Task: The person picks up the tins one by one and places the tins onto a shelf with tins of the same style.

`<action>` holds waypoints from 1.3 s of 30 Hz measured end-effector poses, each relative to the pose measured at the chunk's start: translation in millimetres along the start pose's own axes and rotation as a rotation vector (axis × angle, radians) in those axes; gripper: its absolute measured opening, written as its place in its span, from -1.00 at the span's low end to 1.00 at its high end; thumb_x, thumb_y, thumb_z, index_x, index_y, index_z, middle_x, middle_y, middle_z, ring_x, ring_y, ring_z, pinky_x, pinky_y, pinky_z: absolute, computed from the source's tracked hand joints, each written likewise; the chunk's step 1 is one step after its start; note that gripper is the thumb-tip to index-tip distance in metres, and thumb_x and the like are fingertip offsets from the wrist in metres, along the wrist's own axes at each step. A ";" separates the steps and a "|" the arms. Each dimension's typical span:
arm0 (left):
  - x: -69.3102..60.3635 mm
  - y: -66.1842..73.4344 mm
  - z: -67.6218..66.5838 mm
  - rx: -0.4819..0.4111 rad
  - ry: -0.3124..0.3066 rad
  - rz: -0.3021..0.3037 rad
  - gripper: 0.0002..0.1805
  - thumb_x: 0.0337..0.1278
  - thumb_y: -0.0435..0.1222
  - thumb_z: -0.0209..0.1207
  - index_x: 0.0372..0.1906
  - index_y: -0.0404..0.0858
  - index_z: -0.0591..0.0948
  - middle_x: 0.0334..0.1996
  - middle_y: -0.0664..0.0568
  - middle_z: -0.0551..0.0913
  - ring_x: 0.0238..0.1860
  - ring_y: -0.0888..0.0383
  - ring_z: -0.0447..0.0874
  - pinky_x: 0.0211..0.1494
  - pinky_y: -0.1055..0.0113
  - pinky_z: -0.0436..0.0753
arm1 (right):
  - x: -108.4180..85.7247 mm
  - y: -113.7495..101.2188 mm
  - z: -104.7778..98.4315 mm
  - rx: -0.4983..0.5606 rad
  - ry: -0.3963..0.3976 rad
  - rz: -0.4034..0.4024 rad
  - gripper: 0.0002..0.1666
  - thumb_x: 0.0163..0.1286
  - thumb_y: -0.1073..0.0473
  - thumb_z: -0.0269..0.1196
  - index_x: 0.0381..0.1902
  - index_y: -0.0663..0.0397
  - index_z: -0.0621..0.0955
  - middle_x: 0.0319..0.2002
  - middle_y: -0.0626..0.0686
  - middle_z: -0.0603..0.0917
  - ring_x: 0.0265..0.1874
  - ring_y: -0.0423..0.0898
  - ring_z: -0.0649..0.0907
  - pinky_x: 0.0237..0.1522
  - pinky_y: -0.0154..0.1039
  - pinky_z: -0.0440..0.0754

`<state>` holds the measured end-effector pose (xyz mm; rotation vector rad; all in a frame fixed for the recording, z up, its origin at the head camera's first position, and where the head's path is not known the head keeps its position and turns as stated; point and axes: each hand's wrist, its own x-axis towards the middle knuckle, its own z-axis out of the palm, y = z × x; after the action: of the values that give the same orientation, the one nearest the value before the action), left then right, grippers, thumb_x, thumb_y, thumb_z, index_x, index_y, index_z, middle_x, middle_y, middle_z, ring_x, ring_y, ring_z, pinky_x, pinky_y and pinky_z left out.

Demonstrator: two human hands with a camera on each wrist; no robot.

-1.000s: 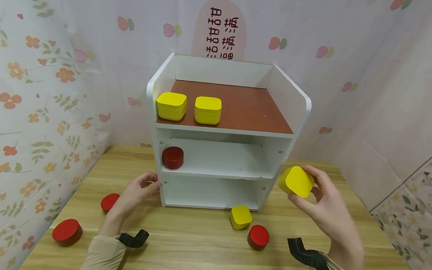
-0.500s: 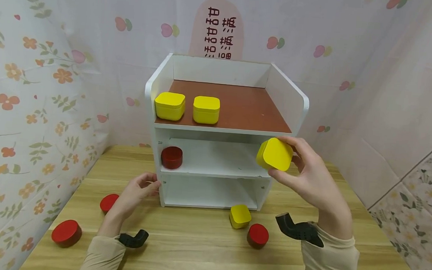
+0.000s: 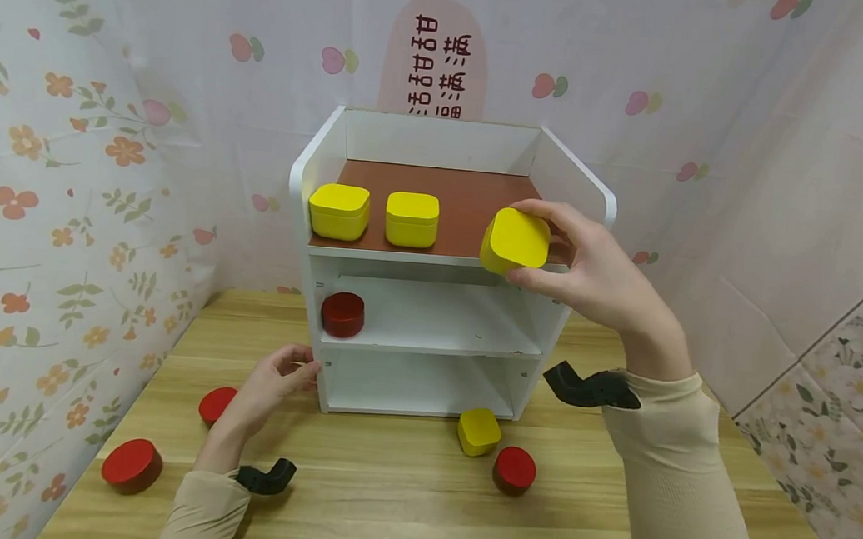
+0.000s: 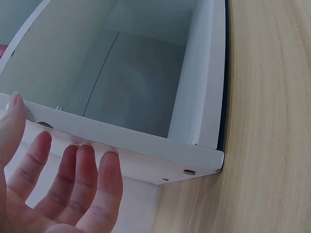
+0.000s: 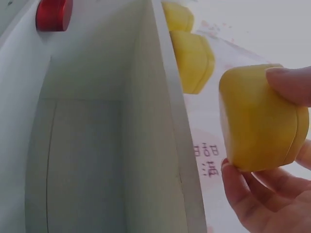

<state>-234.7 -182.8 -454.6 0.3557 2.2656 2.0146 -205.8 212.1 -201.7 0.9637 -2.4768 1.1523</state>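
Near the left edge of a wood-grain table, a glossy red cylinder; farther back, a second red cylinder. Then the left hand, loosely curved, nothing gripped, fingertips and thumb against the left side panel of a white shelf unit. At the front left corner of the brown top board, a rounded-square yellow box; below, at the left end of the middle shelf, a dark red cylinder. Along the top board's front edge, another yellow box. On the table, before the unit's front right corner, a smaller-looking yellow box beside a third red cylinder. Above, at the top board's front edge, right of centre, a tilted, held yellow box, pinched between thumb and fingers of the right hand. Progress, as judged: partway; three pieces shelved, one in hand, four left on the table.
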 end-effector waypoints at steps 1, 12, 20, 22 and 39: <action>0.4 0.0 0.0 0.003 0.001 -0.001 -0.59 0.34 -0.23 0.20 0.07 -0.47 0.45 0.00 -0.26 0.47 -0.08 -0.02 0.62 0.06 0.11 0.64 | 5.0 0.1 -1.2 0.007 -0.019 0.009 -0.25 0.20 0.34 0.40 0.33 0.13 0.39 0.11 0.02 0.51 -0.06 -0.05 0.55 0.05 -0.36 0.56; 2.9 -0.1 2.1 0.010 -0.004 -0.002 -0.58 0.33 -0.20 0.21 0.09 -0.43 0.47 0.02 -0.24 0.47 -0.04 -0.10 0.60 0.04 0.15 0.66 | 43.9 12.1 -10.4 -0.068 -0.153 0.120 -0.31 0.22 0.16 0.42 0.30 0.01 0.45 0.01 0.00 0.55 -0.09 -0.04 0.53 0.00 -0.18 0.51; 2.8 0.2 2.1 0.011 -0.005 -0.001 -0.59 0.34 -0.20 0.21 0.07 -0.43 0.46 0.01 -0.23 0.47 -0.05 -0.10 0.60 0.03 0.16 0.66 | 52.5 18.5 -14.4 -0.052 -0.223 0.158 -0.31 0.23 0.12 0.41 0.30 -0.01 0.45 0.03 0.00 0.54 -0.11 -0.04 0.53 -0.07 -0.22 0.52; 2.8 -0.4 1.8 0.007 -0.008 0.000 -0.59 0.34 -0.21 0.20 0.07 -0.44 0.46 0.00 -0.23 0.47 -0.06 -0.08 0.61 0.04 0.14 0.66 | 53.7 19.1 -15.4 -0.053 -0.239 0.162 -0.31 0.23 0.12 0.40 0.30 -0.01 0.45 0.04 0.01 0.54 -0.10 -0.04 0.53 -0.08 -0.24 0.52; 1.4 -1.4 0.8 -0.022 0.005 0.028 -0.62 0.33 -0.25 0.20 0.05 -0.46 0.47 -0.03 -0.20 0.48 -0.12 0.01 0.63 0.00 0.15 0.68 | 66.8 18.7 -18.7 -0.052 -0.324 0.203 -0.33 0.28 0.08 0.37 0.32 0.02 0.45 0.02 0.07 0.55 -0.04 -0.03 0.47 0.04 -0.17 0.41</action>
<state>-236.0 -181.8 -455.9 0.3828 2.2520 2.0540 -269.4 203.9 -169.1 0.9679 -2.9048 1.0524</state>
